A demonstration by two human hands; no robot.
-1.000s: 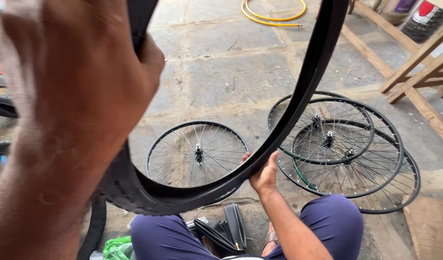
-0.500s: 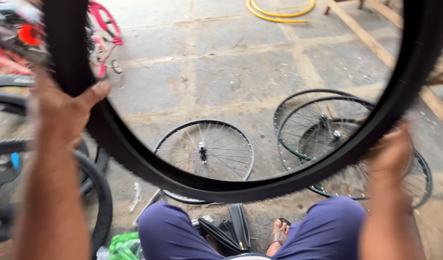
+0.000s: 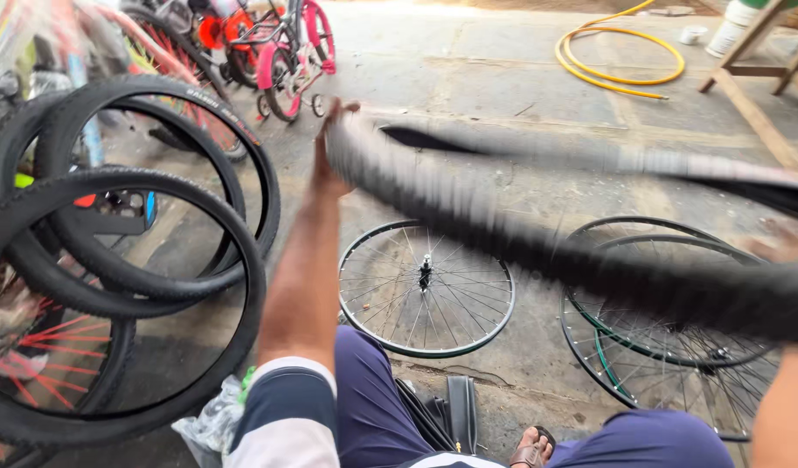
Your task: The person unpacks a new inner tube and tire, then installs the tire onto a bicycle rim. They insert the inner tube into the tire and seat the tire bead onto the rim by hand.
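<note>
From the head camera, the floor [image 3: 503, 69] is worn grey concrete slabs with seams and stains, lit brighter toward the far end, where a yellow hose [image 3: 620, 56] lies coiled beside a wooden frame [image 3: 754, 95]. Children's bikes [image 3: 277, 43] in pink and red crowd the far left, and black tyres [image 3: 156, 260] lean stacked at the near left. A spoked rim [image 3: 425, 286] lies flat before the person's knees; more overlapping rims [image 3: 667, 329] lie to the right.

The left hand [image 3: 329, 156] is raised and clasped around one end of a black tyre [image 3: 537, 234], which stretches across the middle, above the rims, toward the right edge. The tyre is smeared with motion, so its tread is unreadable. The right hand [image 3: 784, 247] is half covered by the tyre and blurred; its grip cannot be made out. A sandalled foot [image 3: 529, 451] is cut off at the bottom.
</note>
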